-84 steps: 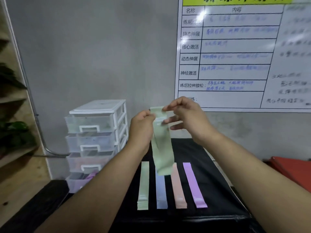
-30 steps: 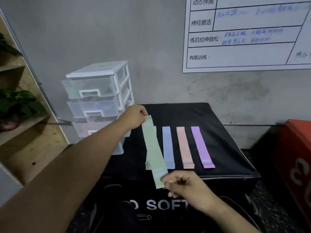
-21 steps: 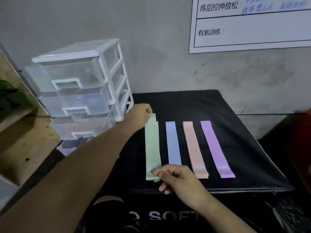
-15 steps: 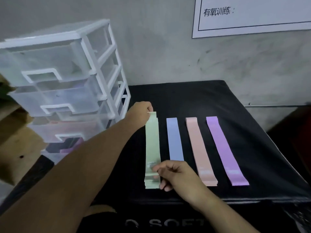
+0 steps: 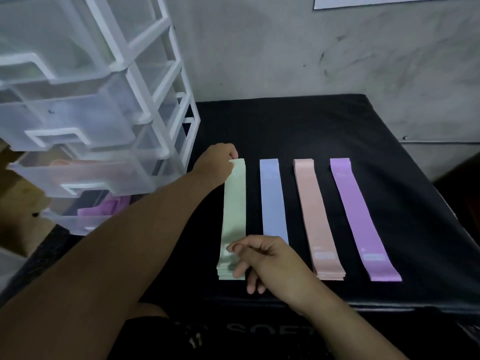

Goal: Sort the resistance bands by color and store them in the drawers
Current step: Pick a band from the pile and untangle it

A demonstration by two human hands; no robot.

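four piles of flat bands are lying side by side in the middle of the frame on a black padded box (image 5: 324, 126), each pile running from the far side toward the viewer and kept apart from its neighbour by a strip of bare black. from left to right they are the green bands (image 5: 233, 214), the blue bands (image 5: 272, 201), the pink bands (image 5: 314, 214) and the purple bands (image 5: 361, 216).

the left hand (image 5: 217, 162) is reaching in from the lower left, its fingers curled and pinching the far end of the green bands. the right hand (image 5: 265, 258) is coming in from the lower right and pinching the near end of the same pile between thumb and forefinger, with the other fingers hanging curled over the front of the box. this hand is covering the near end of the blue bands and part of the green pile's near corner.

a clear plastic drawer unit (image 5: 135, 81) with a white frame is filling the upper left, standing just beside the box. something pink is showing through the front of one lower drawer (image 5: 78, 175), and purple material (image 5: 104, 209) is sitting in the drawer below it; the left forearm is crossing in front of that lowest drawer. a grey scuffed wall (image 5: 285, 48) is rising behind everything, with the bottom edge of a white board (image 5: 389, 1) showing at the upper right. pale letters are showing on the box's front face at the bottom of the frame, too cut off to read.
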